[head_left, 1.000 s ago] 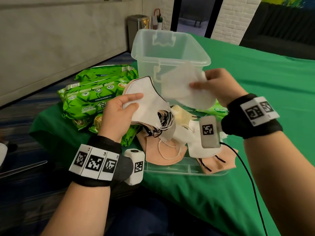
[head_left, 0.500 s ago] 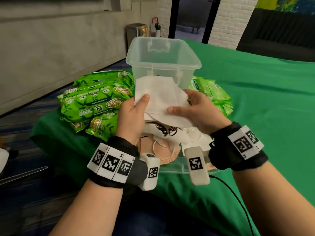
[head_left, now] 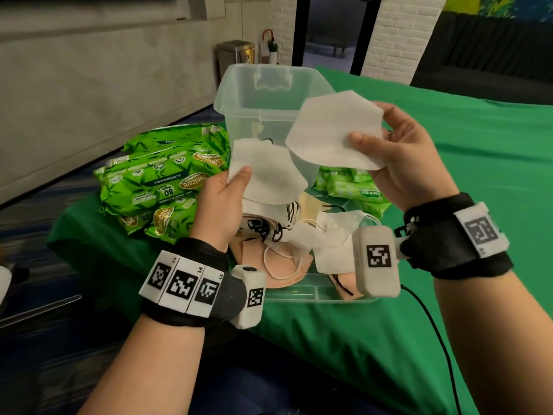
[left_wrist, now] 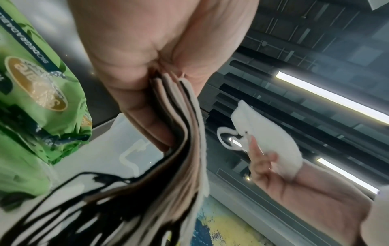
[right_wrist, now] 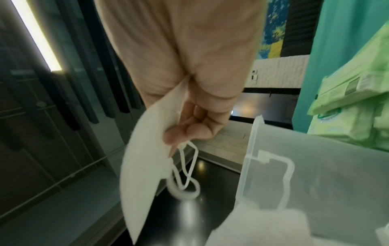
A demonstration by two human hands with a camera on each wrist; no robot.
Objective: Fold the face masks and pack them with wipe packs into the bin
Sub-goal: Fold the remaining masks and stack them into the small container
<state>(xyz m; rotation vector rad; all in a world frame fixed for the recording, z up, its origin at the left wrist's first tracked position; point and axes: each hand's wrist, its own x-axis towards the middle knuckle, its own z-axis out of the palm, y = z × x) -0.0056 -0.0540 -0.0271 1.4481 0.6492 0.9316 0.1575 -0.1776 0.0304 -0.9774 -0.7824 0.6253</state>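
while the right hand point(head_left: 404, 163) pinched a folded white mask point(head_left: 332, 133) at one o'clock before the clear bin point(head_left: 239, 94), left hand point(head_left: 221, 205) gripped a mask stack point(head_left: 263, 172), green wipe packs point(head_left: 155, 181) lay at nine o'clock

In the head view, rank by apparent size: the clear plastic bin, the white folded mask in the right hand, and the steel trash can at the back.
1. Clear plastic bin, largest.
2. White folded mask pinched by the right hand; it is nearer the camera, so it looks bigger than it is.
3. Steel trash can, smallest, though it stands far back, so its real size is unsure.
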